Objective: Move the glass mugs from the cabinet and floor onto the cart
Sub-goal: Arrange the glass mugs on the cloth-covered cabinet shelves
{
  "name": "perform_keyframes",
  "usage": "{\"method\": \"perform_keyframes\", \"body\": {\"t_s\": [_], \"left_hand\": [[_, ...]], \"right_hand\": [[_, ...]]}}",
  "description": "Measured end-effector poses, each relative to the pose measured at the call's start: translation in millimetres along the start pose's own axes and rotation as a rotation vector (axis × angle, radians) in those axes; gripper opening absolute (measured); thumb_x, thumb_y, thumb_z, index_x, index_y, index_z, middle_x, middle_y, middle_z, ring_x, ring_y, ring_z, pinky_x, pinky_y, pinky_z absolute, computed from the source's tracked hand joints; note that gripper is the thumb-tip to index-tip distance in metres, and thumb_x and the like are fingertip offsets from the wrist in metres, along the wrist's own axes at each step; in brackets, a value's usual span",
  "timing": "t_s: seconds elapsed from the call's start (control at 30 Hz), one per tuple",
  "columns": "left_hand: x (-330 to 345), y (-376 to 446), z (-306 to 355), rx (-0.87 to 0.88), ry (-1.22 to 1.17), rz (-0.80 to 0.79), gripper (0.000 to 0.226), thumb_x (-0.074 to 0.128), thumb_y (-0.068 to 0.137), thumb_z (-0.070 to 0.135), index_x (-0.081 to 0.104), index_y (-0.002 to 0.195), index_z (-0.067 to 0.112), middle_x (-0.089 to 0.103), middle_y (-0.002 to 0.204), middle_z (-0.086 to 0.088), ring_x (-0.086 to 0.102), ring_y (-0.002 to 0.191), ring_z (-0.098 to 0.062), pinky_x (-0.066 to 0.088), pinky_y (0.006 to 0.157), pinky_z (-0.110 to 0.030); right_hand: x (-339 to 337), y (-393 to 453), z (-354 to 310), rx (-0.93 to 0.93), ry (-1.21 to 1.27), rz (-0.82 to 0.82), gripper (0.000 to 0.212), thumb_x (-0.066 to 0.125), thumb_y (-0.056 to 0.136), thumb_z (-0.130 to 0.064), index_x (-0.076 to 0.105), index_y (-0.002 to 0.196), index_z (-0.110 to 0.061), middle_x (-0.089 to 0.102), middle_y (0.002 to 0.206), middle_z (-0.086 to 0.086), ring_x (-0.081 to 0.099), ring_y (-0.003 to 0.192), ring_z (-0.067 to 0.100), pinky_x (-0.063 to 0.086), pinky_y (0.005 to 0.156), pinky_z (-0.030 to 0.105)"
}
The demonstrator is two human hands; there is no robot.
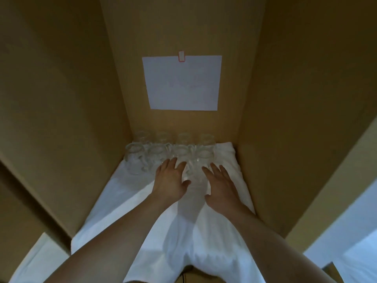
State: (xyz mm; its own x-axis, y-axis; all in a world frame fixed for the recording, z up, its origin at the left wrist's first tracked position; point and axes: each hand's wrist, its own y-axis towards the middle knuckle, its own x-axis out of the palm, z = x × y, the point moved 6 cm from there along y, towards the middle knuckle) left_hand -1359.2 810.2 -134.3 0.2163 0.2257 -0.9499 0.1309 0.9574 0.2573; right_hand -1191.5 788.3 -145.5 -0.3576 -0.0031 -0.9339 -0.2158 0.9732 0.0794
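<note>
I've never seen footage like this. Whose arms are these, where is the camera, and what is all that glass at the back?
No machine here: a person wears a camera on the head, looking down at their own bare arms. They reach into a wooden cabinet lined with a white cloth. Clear glass mugs stand in rows at the back, below a taped sheet of paper. The left hand and right hand are spread open, reaching toward the nearest mugs. Neither clearly holds one yet.

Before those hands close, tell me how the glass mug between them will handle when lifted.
The glass mug between the left hand and right hand looks rigid and probably breakable. Its smooth clear wall may be slippery. Packed against its neighbours on the white cloth, it could clink or snag the soft cloth.
</note>
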Motion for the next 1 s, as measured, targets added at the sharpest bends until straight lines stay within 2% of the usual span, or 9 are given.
{"method": "perform_keyframes", "body": {"t_s": [0.33, 0.53, 0.63, 0.83, 1.0], "left_hand": [[-26.3, -129.0, -19.9, -0.174, 0.051, -0.035, 0.069, 0.06, 0.091, 0.05, 0.037, 0.151, 0.024, 0.035, 0.157, -0.009, 0.027, 0.145, -0.031, 0.028, 0.117, -0.042], [-51.3, -182.2, -43.0, -0.246, 0.087, -0.032, 0.068, 0.059, 0.092, 0.049, 0.036, 0.151, 0.023, 0.035, 0.156, -0.008, 0.029, 0.144, -0.032, 0.029, 0.115, -0.041], [-64.2, -202.2, -55.9, -0.27, 0.088, -0.008, 0.067, 0.059, 0.092, 0.049, 0.038, 0.15, 0.022, 0.037, 0.156, -0.009, 0.031, 0.143, -0.032, 0.03, 0.116, -0.043], [-85.8, -242.3, -93.5, -0.326, 0.095, 0.004, 0.065, 0.056, 0.095, 0.051, 0.035, 0.151, 0.026, 0.035, 0.157, -0.006, 0.03, 0.144, -0.029, 0.032, 0.116, -0.045], [-106.7, -289.0, -144.8, -0.354, 0.081, 0.0, 0.063, 0.058, 0.093, 0.051, 0.038, 0.148, 0.026, 0.041, 0.153, -0.004, 0.033, 0.141, -0.027, 0.034, 0.115, -0.043]], "right_hand": [[30.5, -69.1, -51.8, -0.123, 0.011, -0.135, 0.084, 0.061, 0.092, -0.029, 0.01, 0.159, -0.033, 0.004, 0.168, -0.001, 0.0, 0.154, 0.025, 0.012, 0.123, 0.033], [47.6, -96.4, -96.4, -0.208, 0.036, -0.138, 0.084, 0.062, 0.09, -0.033, 0.014, 0.159, -0.032, 0.009, 0.167, 0.001, 0.006, 0.153, 0.027, 0.023, 0.12, 0.037], [52.1, -104.4, -120.3, -0.244, 0.045, -0.144, 0.084, 0.064, 0.09, -0.035, 0.014, 0.159, -0.031, 0.01, 0.167, 0.002, 0.008, 0.153, 0.028, 0.023, 0.12, 0.036], [71.9, -119.7, -171.7, -0.286, 0.053, -0.152, 0.086, 0.065, 0.09, -0.04, 0.016, 0.158, -0.027, 0.014, 0.166, 0.005, 0.013, 0.151, 0.028, 0.023, 0.119, 0.035], [93.1, -132.6, -227.4, -0.278, 0.057, -0.164, 0.085, 0.064, 0.09, -0.046, 0.016, 0.158, -0.028, 0.018, 0.165, 0.006, 0.017, 0.149, 0.028, 0.023, 0.12, 0.035]]}}
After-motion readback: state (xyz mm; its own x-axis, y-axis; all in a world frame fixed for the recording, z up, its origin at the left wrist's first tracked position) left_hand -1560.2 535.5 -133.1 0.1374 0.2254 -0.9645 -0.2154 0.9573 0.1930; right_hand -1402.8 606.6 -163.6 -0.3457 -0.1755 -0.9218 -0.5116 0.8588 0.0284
